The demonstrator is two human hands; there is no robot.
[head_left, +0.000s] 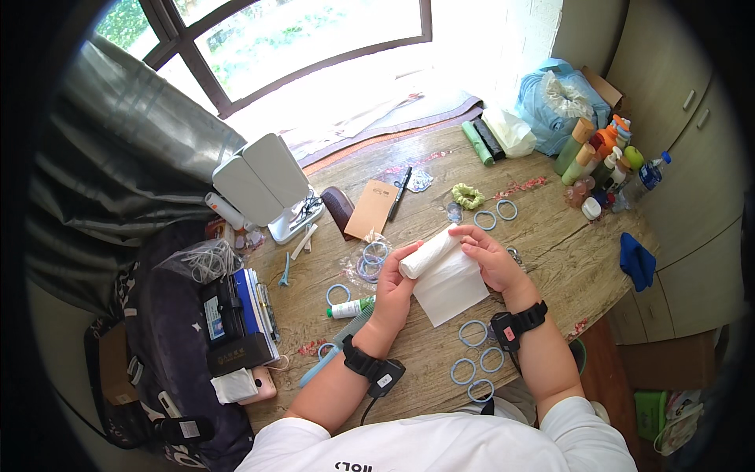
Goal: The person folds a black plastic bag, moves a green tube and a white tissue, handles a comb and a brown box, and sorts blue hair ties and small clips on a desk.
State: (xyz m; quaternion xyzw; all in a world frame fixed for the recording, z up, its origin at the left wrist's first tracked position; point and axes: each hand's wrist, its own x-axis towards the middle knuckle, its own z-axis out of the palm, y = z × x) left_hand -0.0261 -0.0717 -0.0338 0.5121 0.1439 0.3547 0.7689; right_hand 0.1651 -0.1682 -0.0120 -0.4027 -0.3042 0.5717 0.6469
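Over the middle of the wooden table, my left hand [393, 289] and my right hand [496, 262] hold a white roll [430, 256] between them. It is thin sheet material, but I cannot tell whether plastic or paper. A loose flap [450, 295] hangs from it toward me. The left fingers wrap round the roll's left end; the right fingers and thumb pinch near its right end. Beneath my left wrist lie a green-and-white tube [351, 307] and a light blue comb [321, 366]. Several pale blue rings [473, 333] lie between my forearms.
A white folding mirror [263, 177] stands at the back left, beyond a notebook [372, 209] and a black pen [400, 194]. Upright books [255, 305] are left. Bottles [578, 157], a blue bag [543, 118] and a green roll [477, 143] stand or lie back right. A blue cloth [637, 261] lies near the right edge.
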